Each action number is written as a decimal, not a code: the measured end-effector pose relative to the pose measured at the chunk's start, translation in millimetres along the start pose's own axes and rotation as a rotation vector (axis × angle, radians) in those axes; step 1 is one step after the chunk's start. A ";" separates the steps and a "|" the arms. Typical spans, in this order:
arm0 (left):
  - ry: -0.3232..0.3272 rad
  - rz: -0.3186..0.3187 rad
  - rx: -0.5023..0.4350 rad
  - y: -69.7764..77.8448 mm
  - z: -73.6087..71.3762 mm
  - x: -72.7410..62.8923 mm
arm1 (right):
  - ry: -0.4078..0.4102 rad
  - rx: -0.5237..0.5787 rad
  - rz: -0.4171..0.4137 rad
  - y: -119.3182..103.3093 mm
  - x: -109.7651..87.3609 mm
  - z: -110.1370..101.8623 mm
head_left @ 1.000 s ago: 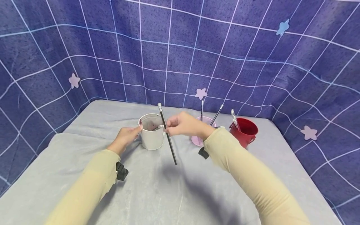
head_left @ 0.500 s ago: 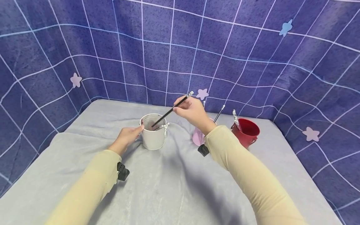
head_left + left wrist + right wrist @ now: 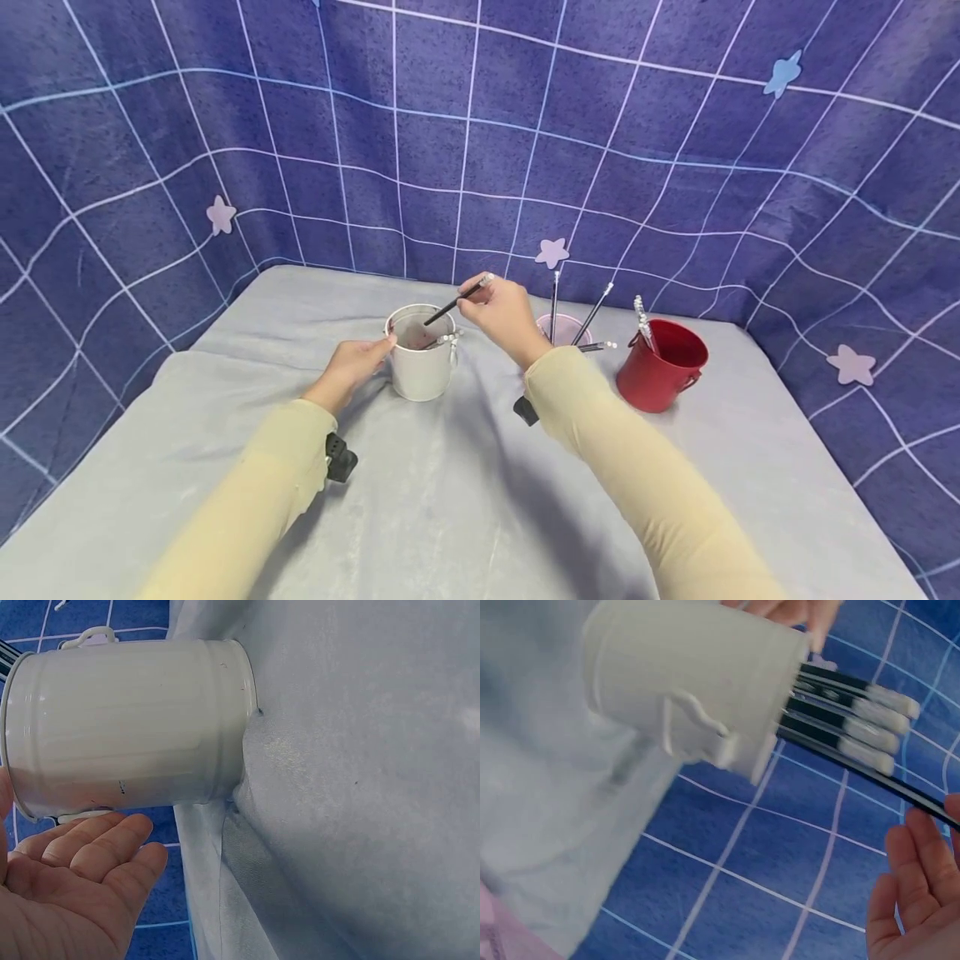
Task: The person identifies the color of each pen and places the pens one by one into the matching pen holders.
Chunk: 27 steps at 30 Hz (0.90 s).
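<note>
My left hand (image 3: 351, 369) holds the near-left rim of a white metal bucket (image 3: 422, 377), thumb at the rim. In the left wrist view the other fingers (image 3: 112, 844) lie along the bucket's side by its handle mount. My right hand (image 3: 504, 315) pinches a black pencil (image 3: 452, 306) near its white eraser end. The pencil slants down to the left, its lower end within the bucket's mouth. Several black pencils (image 3: 847, 720) with white erasers lean together against the bucket's right rim; their lower ends are mostly hidden inside.
Behind my right wrist stands a pink bucket (image 3: 564, 323) with several black pencils, partly hidden by the arm. Farther right is a red bucket (image 3: 651, 385) with pencils leaning at its left rim. A grey cloth (image 3: 420, 500) covers the table; a blue gridded curtain (image 3: 435, 150) hangs behind.
My right hand has tilted the pencil from hanging in front of the white bucket to slanting over its mouth, then lowered it further in. My left hand keeps holding the rim.
</note>
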<state>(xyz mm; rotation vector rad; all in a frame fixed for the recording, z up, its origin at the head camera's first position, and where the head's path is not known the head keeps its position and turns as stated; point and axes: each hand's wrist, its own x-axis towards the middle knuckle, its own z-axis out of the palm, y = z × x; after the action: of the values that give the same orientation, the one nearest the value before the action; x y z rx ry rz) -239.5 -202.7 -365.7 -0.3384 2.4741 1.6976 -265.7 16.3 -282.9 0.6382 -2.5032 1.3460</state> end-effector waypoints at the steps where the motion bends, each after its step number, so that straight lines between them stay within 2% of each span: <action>1: -0.002 0.003 -0.004 0.0 0.8 0.1 | 0.000 -0.008 0.014 2.3 -0.4 3.5; 6: -0.009 0.005 -0.008 0.7 2.6 0.3 | -0.019 -0.024 0.071 12.8 -2.2 21.2; 12: -0.031 0.004 0.012 2.4 3.4 0.3 | -0.043 -0.018 0.071 20.7 -7.0 32.2; 18: -0.036 -0.003 0.023 2.4 3.9 0.9 | -0.018 -0.014 0.072 24.9 -11.7 34.0; 25: -0.032 0.006 0.046 0.6 3.4 3.7 | -0.020 0.056 0.056 28.3 -19.8 28.9; 27: -0.019 0.037 0.081 -0.9 1.8 2.5 | -0.026 0.068 0.034 28.5 -26.0 25.4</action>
<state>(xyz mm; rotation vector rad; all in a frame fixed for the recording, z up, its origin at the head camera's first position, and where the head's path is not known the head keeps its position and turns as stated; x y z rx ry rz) -241.7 -201.6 -367.7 -0.2684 2.5418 1.6000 -256.3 15.8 -328.1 0.6338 -2.5094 1.4491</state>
